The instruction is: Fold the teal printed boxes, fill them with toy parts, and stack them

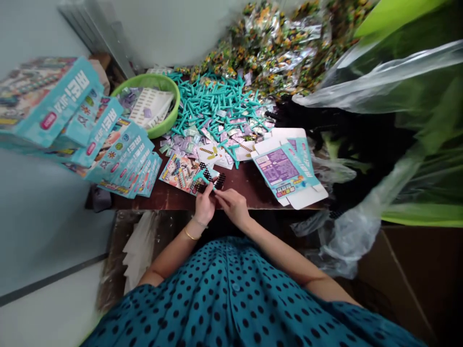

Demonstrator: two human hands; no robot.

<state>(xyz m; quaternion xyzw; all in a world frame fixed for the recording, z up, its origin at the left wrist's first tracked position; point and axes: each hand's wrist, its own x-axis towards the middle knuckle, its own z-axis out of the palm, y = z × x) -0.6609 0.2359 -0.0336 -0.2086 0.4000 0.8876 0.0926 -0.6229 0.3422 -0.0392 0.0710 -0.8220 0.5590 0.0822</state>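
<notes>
Near the table's front edge my left hand (205, 208) is closed around a teal plastic stick (201, 177) and black perforated plastic pieces (219, 181). My right hand (234, 205) meets it from the right, its thumb and fingers pinched at the lower end of the teal stick. How the black pieces sit in the grip is partly hidden by my fingers. Just beneath the hands lies a flat printed box (173, 174). Beyond it are printed cards (210, 153), small sachets (186, 143) and a heap of teal sticks (217, 99).
Stacked light-blue boxes (125, 154) rise on the left beside a green basket (173, 113) of packets and white sheets. Unfolded cartons (278, 168) lie at right. Bagged colourful pieces (271, 43) are piled behind. Clear plastic film (352, 241) hangs over the right side.
</notes>
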